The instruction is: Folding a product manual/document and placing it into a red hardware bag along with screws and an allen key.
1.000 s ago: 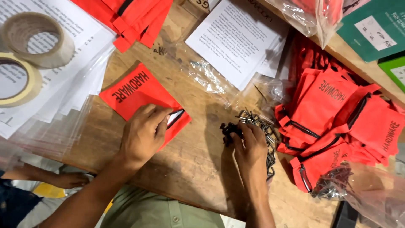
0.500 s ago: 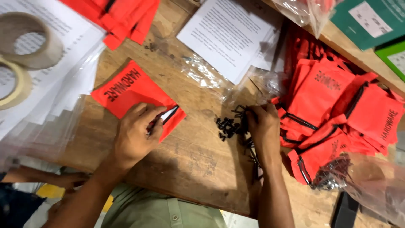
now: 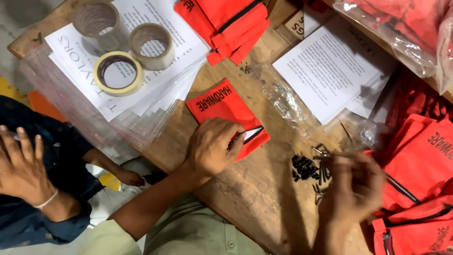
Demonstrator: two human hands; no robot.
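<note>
My left hand (image 3: 211,147) presses on a small red zip pouch (image 3: 222,107) lying on the wooden table (image 3: 255,198), holding its open end near the zip. My right hand (image 3: 353,189), blurred by motion, hovers over a small pile of black screws (image 3: 306,167) and metal fittings and seems to pinch a few thin pieces. Whether it truly holds any is unclear.
Three tape rolls (image 3: 118,73) sit on stacked printed sheets in clear sleeves (image 3: 155,80) at the left. More red pouches (image 3: 226,23) lie at the top and at the right (image 3: 424,160). A printed leaflet (image 3: 330,66) and crumpled clear bags (image 3: 288,101) lie beyond. Another person's hand (image 3: 21,165) is at the far left.
The view has shifted right and down, bringing the tape rolls and another person's hand into sight. My right hand has lifted slightly off the screws pile. My left hand stays on the pouch.
</note>
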